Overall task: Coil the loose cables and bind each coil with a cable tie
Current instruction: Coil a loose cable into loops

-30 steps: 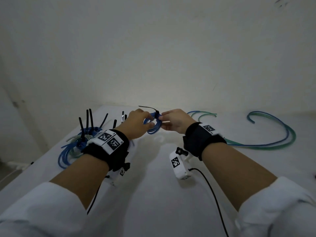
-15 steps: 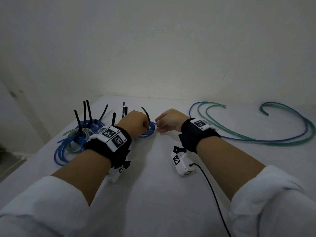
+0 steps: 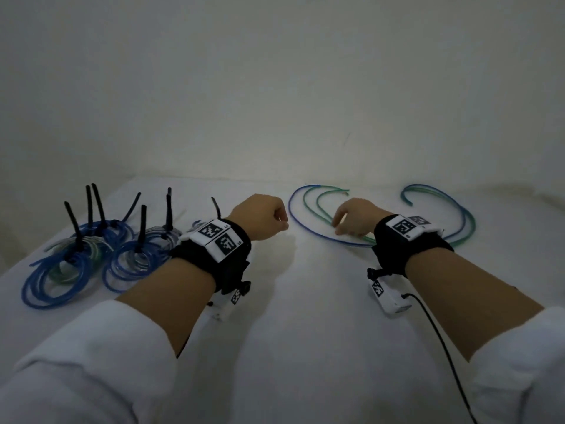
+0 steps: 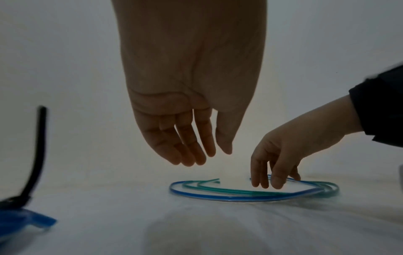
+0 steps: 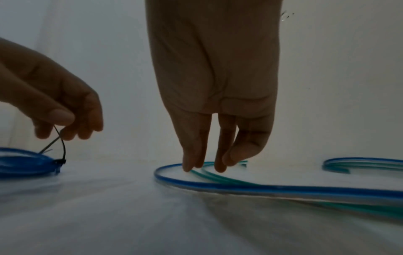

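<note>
Blue-green loose cables point(image 3: 324, 237) under right hand point(image 3: 354, 220) fingertips

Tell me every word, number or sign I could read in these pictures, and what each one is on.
No readable words or brands anywhere.
Left wristband: two black-and-white square code markers with tiny characters at the corners, too small to read.
Right wristband: code markers with a small blurred mark, unreadable.
Wrist camera under the right wrist: one small code marker, no text.
Cables, cable ties and table: no print visible.
</note>
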`<state>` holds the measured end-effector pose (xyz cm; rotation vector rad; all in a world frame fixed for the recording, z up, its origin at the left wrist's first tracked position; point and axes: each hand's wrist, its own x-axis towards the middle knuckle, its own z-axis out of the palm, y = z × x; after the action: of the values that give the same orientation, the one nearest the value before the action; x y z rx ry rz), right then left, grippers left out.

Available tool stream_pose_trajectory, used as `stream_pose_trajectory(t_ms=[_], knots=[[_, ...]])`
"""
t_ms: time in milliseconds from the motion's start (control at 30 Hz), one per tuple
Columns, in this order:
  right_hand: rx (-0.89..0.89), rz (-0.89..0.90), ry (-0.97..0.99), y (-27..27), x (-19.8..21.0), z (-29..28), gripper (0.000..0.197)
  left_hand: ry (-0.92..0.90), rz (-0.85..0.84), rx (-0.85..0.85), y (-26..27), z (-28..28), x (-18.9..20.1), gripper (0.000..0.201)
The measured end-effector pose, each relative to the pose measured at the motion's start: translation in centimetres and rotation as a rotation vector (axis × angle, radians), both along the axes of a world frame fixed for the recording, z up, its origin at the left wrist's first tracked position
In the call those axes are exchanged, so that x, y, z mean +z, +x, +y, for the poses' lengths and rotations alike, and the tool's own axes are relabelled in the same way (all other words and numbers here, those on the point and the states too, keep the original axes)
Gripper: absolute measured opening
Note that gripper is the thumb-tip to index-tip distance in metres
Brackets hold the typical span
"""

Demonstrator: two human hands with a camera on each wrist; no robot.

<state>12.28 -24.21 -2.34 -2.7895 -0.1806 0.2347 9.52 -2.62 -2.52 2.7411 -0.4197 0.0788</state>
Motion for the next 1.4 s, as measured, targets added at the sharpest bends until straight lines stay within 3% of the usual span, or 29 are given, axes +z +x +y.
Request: stream_pose_trajectory(t_ms=[100, 200, 367, 633, 733, 867, 1000, 1100, 1400], knots=[[0.068, 0.009, -0.203, -0.9, -0.5, -1.9, 0.031, 0.01, 0.077, -0.049, 0.2, -2.7, -0.8, 0.03], [0.106, 0.079, -0.21, -1.8, -1.1, -2.9, 0.023, 0.048, 0.131, -0.083, 0.4, -4.7, -1.6, 0.043], [0.163, 0.016, -0.144, -2.3, -1.1, -4.3, 0.01, 0.114, 0.147, -0.07, 1.1, -6.0, -2.1, 0.05], [0.112, -0.228, 0.109, -3.1, 0.4, -7.3, 0.019, 0.074, 0.013, -0.019, 1.7, -4.7, -1.9, 0.043], [0.102, -0.273, 0.156, -3.4, 0.0, -7.2, 0.014, -0.017, -0.062, -0.094, 1.4, -5.0, -1.5, 0.027], [-0.041, -0.357, 0.138, -3.3, -0.2, -7.0, 0.017, -0.081, -0.06, -0.149, 0.9, -5.5, -0.9, 0.007], [0.06, -0.487, 0.044, -4.0, -0.1, -6.4, 0.032, -0.131, -0.153, -0.17, 0.4, -6.1, 0.0, 0.008], [0.136, -0.659, 0.056, -4.5, 0.3, -5.5, 0.021, -0.196, -0.249, -0.191, 0.1, -6.2, 0.4, 0.01], [-0.087, -0.784, 0.202, -4.4, 0.9, -6.0, 0.024, -0.242, -0.13, -0.181, -0.3, -6.0, 0.9, 0.022]])
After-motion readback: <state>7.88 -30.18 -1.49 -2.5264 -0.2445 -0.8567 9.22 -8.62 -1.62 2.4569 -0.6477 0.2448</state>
